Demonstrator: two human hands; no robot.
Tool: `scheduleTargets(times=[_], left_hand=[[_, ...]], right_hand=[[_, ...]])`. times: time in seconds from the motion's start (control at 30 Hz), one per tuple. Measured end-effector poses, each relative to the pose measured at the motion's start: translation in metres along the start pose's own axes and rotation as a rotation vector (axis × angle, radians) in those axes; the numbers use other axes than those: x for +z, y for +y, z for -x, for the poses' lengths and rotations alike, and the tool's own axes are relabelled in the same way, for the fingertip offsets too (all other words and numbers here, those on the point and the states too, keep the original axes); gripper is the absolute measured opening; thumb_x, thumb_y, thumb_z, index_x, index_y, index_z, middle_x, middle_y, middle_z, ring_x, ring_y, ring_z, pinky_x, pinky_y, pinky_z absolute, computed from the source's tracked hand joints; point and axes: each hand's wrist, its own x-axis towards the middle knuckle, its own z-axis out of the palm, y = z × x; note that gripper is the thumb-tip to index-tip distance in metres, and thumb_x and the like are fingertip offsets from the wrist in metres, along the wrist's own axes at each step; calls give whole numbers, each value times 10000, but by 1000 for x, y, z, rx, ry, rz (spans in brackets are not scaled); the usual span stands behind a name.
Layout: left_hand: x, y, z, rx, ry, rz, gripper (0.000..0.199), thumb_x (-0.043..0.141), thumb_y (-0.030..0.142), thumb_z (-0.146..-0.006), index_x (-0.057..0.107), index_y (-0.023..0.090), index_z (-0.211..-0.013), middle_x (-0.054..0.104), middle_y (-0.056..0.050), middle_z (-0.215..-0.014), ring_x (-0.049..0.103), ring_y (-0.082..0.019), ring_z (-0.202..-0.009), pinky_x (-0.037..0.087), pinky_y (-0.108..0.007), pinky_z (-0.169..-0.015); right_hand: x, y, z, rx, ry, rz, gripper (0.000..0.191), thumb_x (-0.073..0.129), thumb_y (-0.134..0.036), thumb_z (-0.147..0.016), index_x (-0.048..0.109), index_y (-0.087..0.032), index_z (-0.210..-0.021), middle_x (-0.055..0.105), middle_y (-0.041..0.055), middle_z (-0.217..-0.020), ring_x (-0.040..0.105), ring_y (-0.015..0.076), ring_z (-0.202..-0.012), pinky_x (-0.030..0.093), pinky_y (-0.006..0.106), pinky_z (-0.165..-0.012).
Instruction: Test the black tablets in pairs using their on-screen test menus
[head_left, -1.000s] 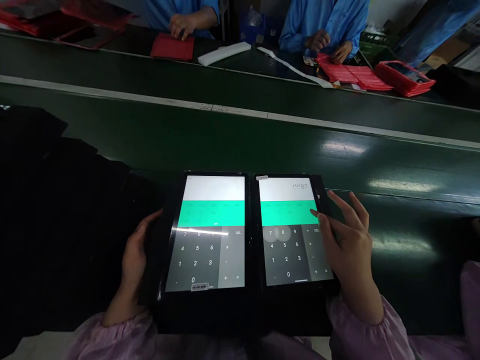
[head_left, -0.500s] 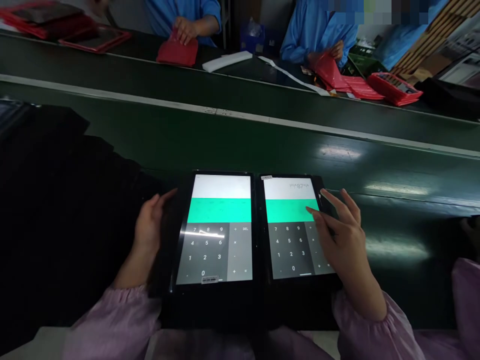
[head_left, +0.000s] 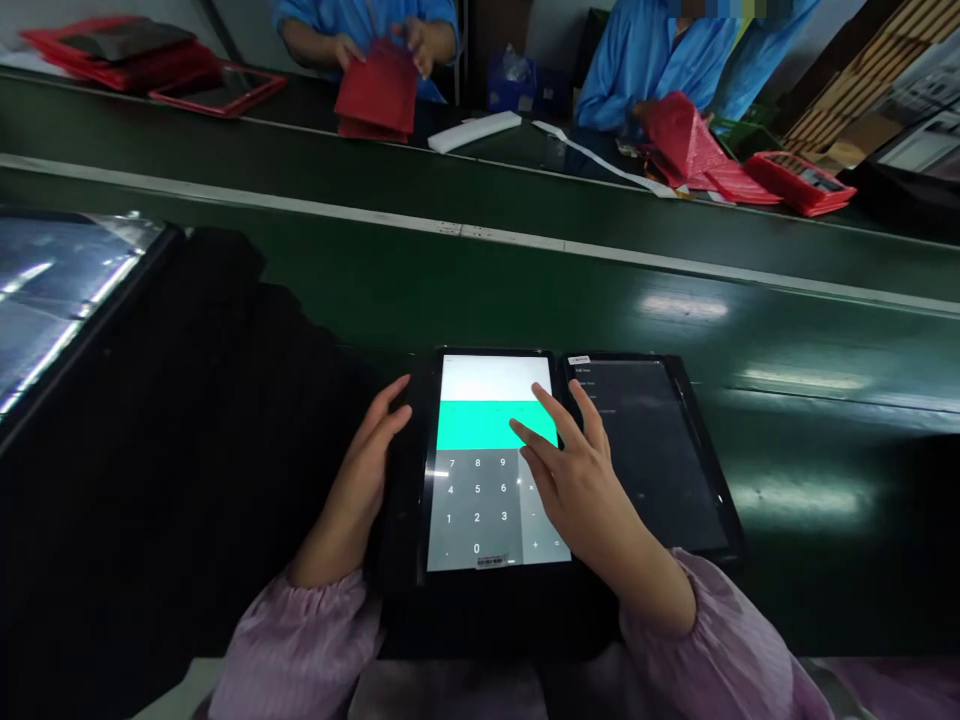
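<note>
Two tablets lie side by side in front of me. The left tablet [head_left: 476,490] shows a calculator with a white and green display above dark keys, and a small label sits at its bottom edge. The right tablet [head_left: 667,470] has a dark screen with small lines of text at its top left. My right hand [head_left: 581,465] is over the right part of the calculator screen, fingers spread, holding nothing; whether a fingertip touches the glass is unclear. Beside the left tablet's left edge is my left hand [head_left: 371,450], thumb and fingers apart, with nothing in it.
Black cloth [head_left: 225,420] and a shiny screen [head_left: 67,290] occupy the left. Across the green table [head_left: 390,270], people in blue handle red pouches [head_left: 379,90]. A white strip [head_left: 474,131] and stacked red-cased tablets [head_left: 802,182] lie there too.
My right hand has moved left from the right tablet to over the left one. The right tablet's calculator has given way to a dark screen. The view has shifted, showing more on the left.
</note>
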Motion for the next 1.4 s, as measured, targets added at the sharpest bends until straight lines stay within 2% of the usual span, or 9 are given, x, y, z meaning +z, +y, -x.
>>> scheduleTargets(times=[0.17,0.3,0.5,0.63,0.77,0.87,1.0,1.23,1.4], left_hand=[[0,1,5,-4,-37,-28,637,746,473,-847,698,255,-1444,675,-103,-1580,411,-373,-1640,381,-513,-1322],[-1,-1,10,10,-58,-63,697,770,468,-847,667,289,-1513,625,-74,-1646,338,-364,-1678,366,-483,-1338],[-7,-6,15,-33,-170,-77,875,758,464,-880,468,320,-1692,405,-55,-1809,291,-367,-1695,291,-526,-1368],[-10,-10,15,70,-225,-155,962,808,500,-862,402,355,-1723,287,-19,-1858,119,-366,-1734,274,-517,-1372],[-14,-7,12,108,-322,-275,1078,833,556,-859,272,379,-1762,169,-43,-1891,24,-372,-1739,225,-571,-1372],[-16,-6,11,109,-345,-324,1105,835,588,-864,228,401,-1768,159,-60,-1894,18,-386,-1738,212,-600,-1367],[-16,-10,12,113,-327,-335,1097,844,574,-868,231,425,-1765,155,-44,-1895,25,-396,-1737,214,-598,-1369],[-13,-9,14,125,-266,-249,971,755,466,-919,288,336,-1762,211,-26,-1882,51,-337,-1740,229,-516,-1383],[-11,4,14,43,-264,-226,970,732,381,-886,312,257,-1752,243,-53,-1871,93,-308,-1740,211,-477,-1390]], right_hand=[[-5,5,0,8,89,55,408,459,-227,-1119,858,-199,-1198,698,140,-1530,465,476,-1589,574,769,-1126],[2,1,0,-10,102,26,407,455,-239,-1123,837,-241,-1264,667,105,-1579,426,462,-1620,551,778,-1140],[-1,-2,2,20,147,42,386,473,-224,-1111,857,-236,-1144,738,103,-1480,495,440,-1581,573,764,-1132],[-8,-17,0,-151,54,-71,359,504,-179,-1093,824,-223,-1249,701,107,-1536,409,424,-1638,626,673,-1115],[-7,-28,-4,-234,-59,-67,365,493,-183,-1098,815,-229,-1264,665,96,-1582,430,439,-1623,626,692,-1106],[-6,-20,-3,-170,53,-61,339,509,-183,-1095,829,-221,-1197,712,97,-1521,493,425,-1586,642,657,-1102],[-3,-5,1,10,226,24,344,498,-217,-1111,842,-203,-1118,732,105,-1489,528,415,-1555,650,640,-1090],[9,-4,3,9,156,62,399,441,-253,-1139,827,-234,-1237,652,93,-1596,434,451,-1612,552,760,-1138],[10,1,2,80,217,76,430,418,-274,-1135,847,-242,-1124,701,104,-1527,475,451,-1581,519,792,-1144]])
